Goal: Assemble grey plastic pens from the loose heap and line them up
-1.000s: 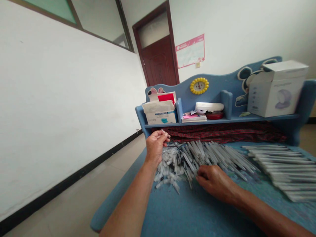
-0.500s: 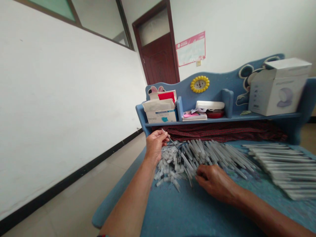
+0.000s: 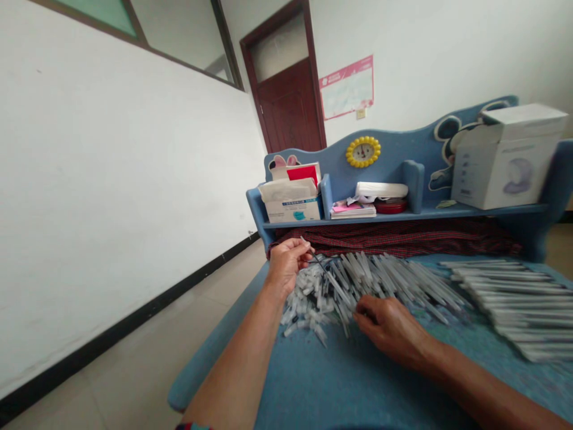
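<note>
Through the head camera I have both hands over the blue tabletop (image 3: 331, 376). My left hand (image 3: 287, 266) pinches a thin dark rod (image 3: 317, 259) between thumb and fingers, its pale end poking up past the fingertips. The rod slants down to the right, in line with a clear tube (image 3: 339, 289). My right hand (image 3: 387, 322) is curled closed, lower and to the right, with thumb and forefinger at the near end of that tube; the tips are partly hidden, but I read it as a grip.

Just below and beside my left hand I see a heap of short pieces (image 3: 304, 303). A pile of loose tubes (image 3: 403, 280) spreads behind my right hand, and further right a row of pens (image 3: 519, 310) lies side by side, a little blurred. Behind the piles there's a dark red checked cloth (image 3: 394, 237) under the shelf (image 3: 430, 214), which carries a mask box (image 3: 293, 210) and a white box (image 3: 496, 164).
</note>
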Demonstrator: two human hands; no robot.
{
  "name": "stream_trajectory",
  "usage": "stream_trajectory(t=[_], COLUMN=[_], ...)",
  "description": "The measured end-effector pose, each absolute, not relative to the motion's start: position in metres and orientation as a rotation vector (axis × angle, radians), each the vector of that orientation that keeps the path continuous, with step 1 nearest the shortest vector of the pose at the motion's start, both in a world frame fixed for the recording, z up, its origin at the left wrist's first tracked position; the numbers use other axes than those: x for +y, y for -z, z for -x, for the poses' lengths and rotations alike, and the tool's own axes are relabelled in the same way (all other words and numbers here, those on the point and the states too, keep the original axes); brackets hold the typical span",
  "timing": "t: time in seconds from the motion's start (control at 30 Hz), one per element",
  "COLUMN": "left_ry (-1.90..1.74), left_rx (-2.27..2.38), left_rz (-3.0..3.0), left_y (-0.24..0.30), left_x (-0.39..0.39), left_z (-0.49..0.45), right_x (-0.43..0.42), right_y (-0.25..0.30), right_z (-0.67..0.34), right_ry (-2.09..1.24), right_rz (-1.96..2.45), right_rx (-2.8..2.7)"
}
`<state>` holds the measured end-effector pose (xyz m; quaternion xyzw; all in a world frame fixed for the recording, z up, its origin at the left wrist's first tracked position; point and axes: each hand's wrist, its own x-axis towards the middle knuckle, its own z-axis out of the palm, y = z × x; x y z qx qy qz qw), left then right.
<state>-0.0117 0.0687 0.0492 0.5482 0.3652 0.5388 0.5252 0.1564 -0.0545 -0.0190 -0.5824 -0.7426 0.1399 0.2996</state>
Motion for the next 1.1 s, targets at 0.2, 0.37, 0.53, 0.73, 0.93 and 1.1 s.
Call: stream_trajectory(t=[0.2, 0.37, 0.53, 0.73, 0.93, 1.1], left_ry=[-1.047, -0.974, -0.990, -0.989, -0.885, -0.726], left_rx=[0.777, 0.711, 0.634, 0.615, 0.711, 0.747], left_rz=[-1.442, -1.484, -1.465, -1.538, -1.681, -1.870], left_y=[-0.044, -0.046, -0.049, -0.052, -0.055, -0.047], left_x=[0.053, 0.040, 0.036, 0.037, 0.043, 0.047], left_z=[-0.003, -0.011, -0.010, -0.006, 0.002, 0.000], right_x=[-0.054, -0.053, -0.054, -0.057, -0.056, -0.054], right_y=[0.017, 0.020, 0.021, 0.017, 0.018, 0.018], right_z=[-0.158, -0.159, -0.158, -0.158, -0.160, -0.160], right_ry=[-0.366, -0.336, -0.308, -0.331, -0.355, -0.394], right_rz=[1.546, 1.509, 1.457, 1.436, 1.405, 1.398], right_rx=[-1.884, -1.820, -1.800, -1.760, -1.734, -1.705])
